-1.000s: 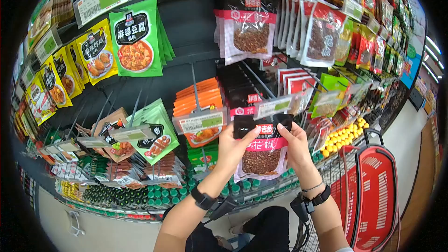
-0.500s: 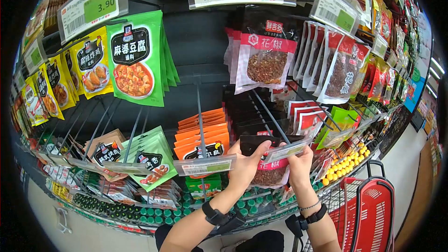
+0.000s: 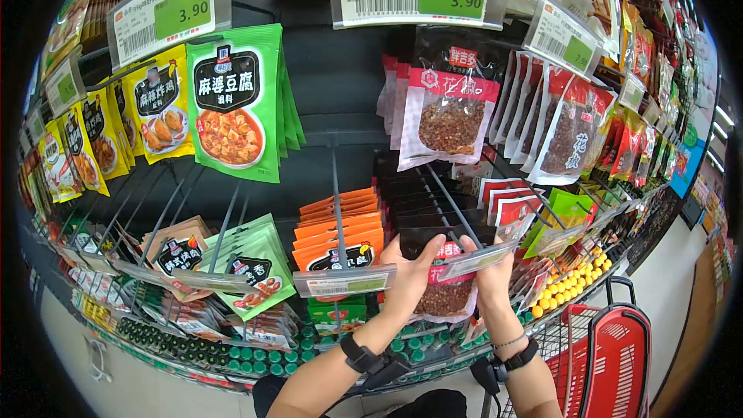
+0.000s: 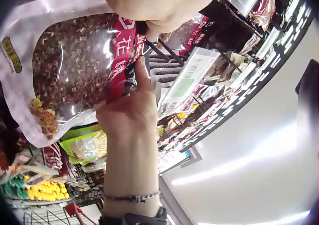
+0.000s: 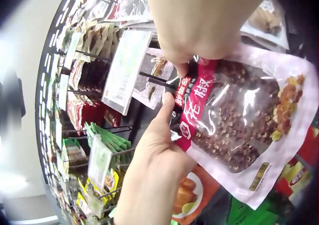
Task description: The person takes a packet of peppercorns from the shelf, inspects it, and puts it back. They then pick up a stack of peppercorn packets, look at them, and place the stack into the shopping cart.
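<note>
A pink-and-black packet of brown peppercorns [image 3: 447, 296] is held upright by both hands at the front end of a lower metal hook [image 3: 449, 201]. The left hand [image 3: 409, 277] pinches its black top on one side, thumb in front; the right hand [image 3: 493, 277] pinches the other side. A clear price-tag holder [image 3: 472, 262] partly covers the packet in the head view. In the right wrist view, the rod [image 5: 155, 78] reaches the packet's top [image 5: 234, 110]; whether it passes through the hole cannot be told. Similar black-topped packets [image 3: 402, 193] hang behind.
Matching peppercorn packets [image 3: 447, 101] hang above the hands. Orange packets [image 3: 339, 240] hang left of them, green-and-red packets around. Metal hooks with tag holders [image 3: 344, 282] jut forward. Yellow-capped bottles [image 3: 569, 282] stand lower right, near a red shopping basket [image 3: 617, 360].
Both hands have carried the packet forward to the hook's front end, behind the price-tag holder. The head view has moved closer to the shelf. Over the last half second the hands have barely shifted.
</note>
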### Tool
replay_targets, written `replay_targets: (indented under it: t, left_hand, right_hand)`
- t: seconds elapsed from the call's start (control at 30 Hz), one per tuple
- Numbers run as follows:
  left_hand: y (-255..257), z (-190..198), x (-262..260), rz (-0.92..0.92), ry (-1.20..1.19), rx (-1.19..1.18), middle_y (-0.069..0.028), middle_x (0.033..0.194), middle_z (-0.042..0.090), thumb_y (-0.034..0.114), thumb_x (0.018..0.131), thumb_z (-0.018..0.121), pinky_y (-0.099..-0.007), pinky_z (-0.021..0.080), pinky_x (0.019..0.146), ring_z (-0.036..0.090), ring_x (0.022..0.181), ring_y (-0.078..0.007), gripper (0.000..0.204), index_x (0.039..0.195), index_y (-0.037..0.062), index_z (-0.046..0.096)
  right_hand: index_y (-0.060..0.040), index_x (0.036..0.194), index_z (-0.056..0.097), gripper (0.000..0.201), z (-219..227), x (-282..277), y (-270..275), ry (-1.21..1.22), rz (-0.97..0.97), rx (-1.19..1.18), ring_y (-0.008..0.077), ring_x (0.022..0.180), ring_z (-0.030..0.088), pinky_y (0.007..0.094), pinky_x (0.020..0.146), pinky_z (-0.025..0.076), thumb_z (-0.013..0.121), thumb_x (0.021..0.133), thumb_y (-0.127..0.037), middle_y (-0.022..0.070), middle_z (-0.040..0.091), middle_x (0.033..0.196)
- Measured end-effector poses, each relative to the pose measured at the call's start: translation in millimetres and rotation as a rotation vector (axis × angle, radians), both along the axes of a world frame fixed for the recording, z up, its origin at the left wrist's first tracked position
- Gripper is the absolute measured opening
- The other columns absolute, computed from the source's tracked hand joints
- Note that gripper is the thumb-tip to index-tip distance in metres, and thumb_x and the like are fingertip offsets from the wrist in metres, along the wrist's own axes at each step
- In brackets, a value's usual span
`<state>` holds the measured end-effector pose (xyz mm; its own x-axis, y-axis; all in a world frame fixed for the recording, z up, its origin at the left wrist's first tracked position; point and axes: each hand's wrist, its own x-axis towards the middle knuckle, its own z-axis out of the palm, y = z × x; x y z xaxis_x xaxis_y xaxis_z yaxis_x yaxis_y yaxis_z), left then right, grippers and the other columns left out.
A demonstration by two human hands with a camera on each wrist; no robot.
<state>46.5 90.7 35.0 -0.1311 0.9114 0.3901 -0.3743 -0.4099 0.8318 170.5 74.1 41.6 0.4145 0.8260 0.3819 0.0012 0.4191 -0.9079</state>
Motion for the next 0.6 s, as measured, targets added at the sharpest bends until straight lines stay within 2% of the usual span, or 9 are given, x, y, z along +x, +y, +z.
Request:
replay_targets:
  t: [0.1, 0.17, 0.23, 0.27, 0.3, 0.37, 0.4, 0.47, 0.6]
  left_hand:
    - [15, -8, 2, 0.138, 0.113, 0.001, -0.0034, 0.085, 0.066, 0.012, 0.079, 0.070, -0.0231, 0.047, 0.069, 0.058, 0.076, -0.0077, 0.018, 0.090, -0.0012, 0.063]
    - [16, -21, 1, 0.165, 0.182, 0.023, -0.0061, 0.086, 0.066, 0.009, 0.077, 0.070, -0.0277, 0.048, 0.070, 0.061, 0.077, -0.0139, 0.025, 0.097, -0.0022, 0.060]
    - [3, -28, -2, 0.395, 0.474, 0.065, -0.0119, 0.092, 0.064, 0.005, 0.075, 0.068, -0.0331, 0.049, 0.075, 0.063, 0.082, -0.0227, 0.042, 0.112, -0.0035, 0.051]
    - [-12, -30, -3, 0.319, 0.525, -0.020, -0.0235, 0.116, 0.052, 0.001, 0.074, 0.065, -0.0402, 0.041, 0.091, 0.053, 0.108, -0.0339, 0.065, 0.130, -0.0031, 0.034]
    - [-26, -27, -5, 0.319, 0.530, -0.014, -0.0235, 0.116, 0.052, 0.001, 0.074, 0.065, -0.0402, 0.041, 0.091, 0.053, 0.108, -0.0339, 0.065, 0.130, -0.0031, 0.034]
    - [-48, -28, -7, 0.357, 0.599, 0.220, -0.0288, 0.136, 0.027, 0.000, 0.074, 0.063, -0.0439, 0.026, 0.103, 0.029, 0.128, -0.0392, 0.077, 0.138, -0.0019, 0.020]
    - [-55, -33, -11, 0.279, 0.652, 0.260, -0.0279, 0.142, 0.006, 0.001, 0.073, 0.065, -0.0487, 0.015, 0.107, 0.009, 0.133, -0.0447, 0.083, 0.140, 0.0010, 0.016]
    - [-72, -39, -14, 0.271, 0.773, 0.266, -0.0272, 0.143, 0.004, 0.003, 0.074, 0.065, -0.0502, 0.016, 0.106, 0.008, 0.133, -0.0457, 0.083, 0.141, 0.0032, 0.016]
    - [-92, -49, -24, 0.199, 0.908, 0.294, -0.0249, 0.143, 0.004, 0.008, 0.074, 0.068, -0.0525, 0.017, 0.105, 0.007, 0.132, -0.0462, 0.076, 0.138, 0.0092, 0.027]
  right_hand:
    - [-0.0045, 0.084, 0.062, 0.014, -4, 0, 26, 0.041, 0.080, 0.016, 0.0042, 0.065, 0.050, 0.0207, 0.057, 0.040, 0.072, 0.077, -0.012, -0.0030, 0.060, 0.074]
    - [-0.0040, 0.082, 0.063, 0.015, -5, -3, 36, 0.051, 0.084, 0.055, 0.0044, 0.065, 0.051, 0.0202, 0.059, 0.040, 0.073, 0.076, -0.014, -0.0019, 0.062, 0.075]
    - [0.0040, 0.089, 0.061, 0.012, -8, -5, 41, -0.054, 0.052, 0.205, 0.0119, 0.070, 0.062, 0.0248, 0.066, 0.052, 0.066, 0.079, 0.002, 0.0080, 0.064, 0.080]
    - [0.0038, 0.097, 0.056, 0.021, -13, -1, 42, -0.074, 0.074, 0.111, 0.0163, 0.083, 0.062, 0.0283, 0.074, 0.052, 0.065, 0.079, 0.002, 0.0114, 0.063, 0.092]
    - [0.0038, 0.097, 0.056, 0.021, -21, -2, 44, -0.069, 0.073, 0.117, 0.0163, 0.083, 0.062, 0.0283, 0.074, 0.052, 0.065, 0.079, 0.002, 0.0114, 0.063, 0.092]
    - [-0.0022, 0.089, 0.057, 0.026, -34, -6, 49, 0.253, 0.030, 0.199, 0.0071, 0.066, 0.048, 0.0221, 0.063, 0.041, 0.074, 0.075, -0.016, -0.0011, 0.054, 0.073]
    - [-0.0022, 0.089, 0.057, 0.026, -32, -8, 46, 0.256, 0.028, 0.204, 0.0071, 0.066, 0.048, 0.0221, 0.063, 0.041, 0.074, 0.075, -0.016, -0.0011, 0.054, 0.073]
    - [-0.0006, 0.099, 0.050, 0.037, -26, -12, 39, -0.397, -0.531, 0.164, 0.0116, 0.077, 0.047, 0.0249, 0.071, 0.040, 0.074, 0.074, -0.014, 0.0042, 0.051, 0.086]
    - [-0.0001, 0.109, 0.044, 0.044, -37, 7, 16, -0.467, -0.576, 0.170, 0.0235, 0.098, 0.047, 0.0343, 0.085, 0.039, 0.069, 0.073, -0.006, 0.0118, 0.046, 0.102]
